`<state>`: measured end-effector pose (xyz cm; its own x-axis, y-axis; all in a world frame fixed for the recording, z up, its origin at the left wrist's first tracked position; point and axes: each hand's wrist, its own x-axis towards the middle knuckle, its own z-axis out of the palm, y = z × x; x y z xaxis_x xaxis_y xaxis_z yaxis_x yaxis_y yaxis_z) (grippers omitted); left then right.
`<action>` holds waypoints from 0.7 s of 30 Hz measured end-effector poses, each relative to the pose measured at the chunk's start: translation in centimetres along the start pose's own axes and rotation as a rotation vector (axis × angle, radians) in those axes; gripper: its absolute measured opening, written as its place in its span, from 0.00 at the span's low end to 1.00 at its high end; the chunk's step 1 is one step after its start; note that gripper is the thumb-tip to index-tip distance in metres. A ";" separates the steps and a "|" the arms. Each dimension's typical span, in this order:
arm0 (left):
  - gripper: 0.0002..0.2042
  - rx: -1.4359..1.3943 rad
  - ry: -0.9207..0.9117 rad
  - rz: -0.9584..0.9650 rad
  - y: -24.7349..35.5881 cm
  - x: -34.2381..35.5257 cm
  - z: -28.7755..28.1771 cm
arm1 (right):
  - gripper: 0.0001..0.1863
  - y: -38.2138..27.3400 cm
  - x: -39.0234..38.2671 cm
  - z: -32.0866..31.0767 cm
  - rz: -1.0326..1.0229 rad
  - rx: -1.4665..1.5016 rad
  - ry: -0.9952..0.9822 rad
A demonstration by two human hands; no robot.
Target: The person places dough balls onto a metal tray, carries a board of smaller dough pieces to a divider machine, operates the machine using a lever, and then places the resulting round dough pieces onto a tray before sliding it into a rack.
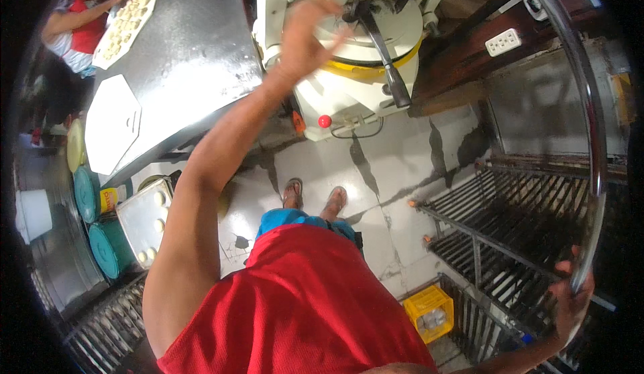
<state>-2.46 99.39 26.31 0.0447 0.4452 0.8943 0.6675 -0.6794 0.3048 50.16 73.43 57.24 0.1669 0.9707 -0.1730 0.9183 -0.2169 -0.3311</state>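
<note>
My left hand (310,32) is raised at the top centre, blurred, with fingers apart and nothing seen in them. It is over the round plate of a white machine (310,89) with a yellow band, left of a black-handled lever (396,79). A red knob (325,121) sits on the machine's front. At the lower right, my right hand (571,293) is wrapped round a curved chrome bar (595,173) that runs up the right side.
A co-worker in red (84,28) works by dough pieces on a board (107,55). A steel table (194,32) holds a white board (111,119). Below are a tray (144,220) and teal tubs (104,246). Black racks (483,220) and a yellow crate (429,307) are at right.
</note>
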 end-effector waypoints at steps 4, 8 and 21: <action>0.17 -0.372 -0.480 0.098 6.1 -5.9 8.9 | 0.33 0.4 0.2 0.3 0.005 -0.018 0.120; 0.16 -0.118 -0.784 0.052 7.2 -5.8 16.9 | 0.22 0.8 -0.2 -0.1 0.063 -0.241 0.195; 0.12 -0.064 -0.652 -0.038 7.3 -4.1 24.6 | 0.23 2.8 3.9 15.9 0.085 0.484 0.039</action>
<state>20.51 106.97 16.76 0.4766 0.7181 0.5071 0.6330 -0.6806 0.3689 47.66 74.94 40.88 0.2558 0.9486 -0.1862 0.6301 -0.3097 -0.7121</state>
